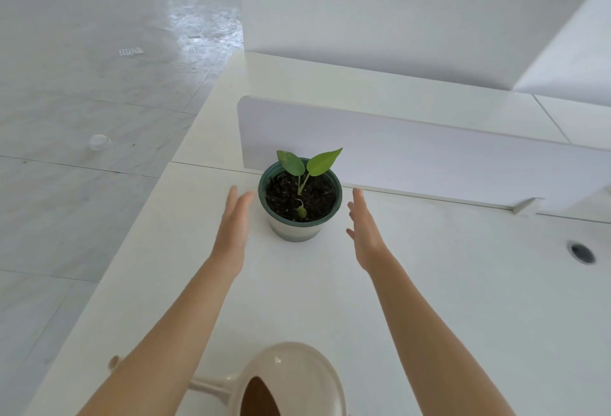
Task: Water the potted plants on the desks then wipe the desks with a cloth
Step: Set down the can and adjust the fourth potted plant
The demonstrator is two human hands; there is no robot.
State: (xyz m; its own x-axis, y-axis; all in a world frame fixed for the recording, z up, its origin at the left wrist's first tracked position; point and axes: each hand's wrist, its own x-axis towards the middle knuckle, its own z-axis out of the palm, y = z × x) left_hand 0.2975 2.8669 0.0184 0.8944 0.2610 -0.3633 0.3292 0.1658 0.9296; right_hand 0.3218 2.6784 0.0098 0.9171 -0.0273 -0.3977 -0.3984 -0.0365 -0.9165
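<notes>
**Inspector:** Firstly, position of the item?

**Assessor:** The pot [294, 232] stands upright on the white desk [463, 300], just in front of the low divider panel [429, 158], near the desk's left edge. The watering can [297, 379] sits at the near edge between the forearms, with no hand on it.

**Inspector:** Hands?

**Assessor:** The left hand [233, 227] and right hand [365, 234] flank the pot, palms turned inward. Fingers are straight and together and hold nothing. Both hands are just beside the pot wall, and a gap shows on each side.

**Inspector:** Handling assessment?

**Assessor:** This looks like a thin plastic pot, so probably light but liable to flex if squeezed hard. The dark soil [284, 194] comes close to the rim, so any tilt risks spilling crumbs onto the desk. The seedling's two leaves [322, 161] sit on a slender stem and should be treated as fragile.

**Inspector:** Recommended hold?

**Assessor:** Take the pale lower wall from both sides, below the green rim, with even, moderate pressure. Keep the pot level, and keep fingers clear of the stem and leaves.
</notes>
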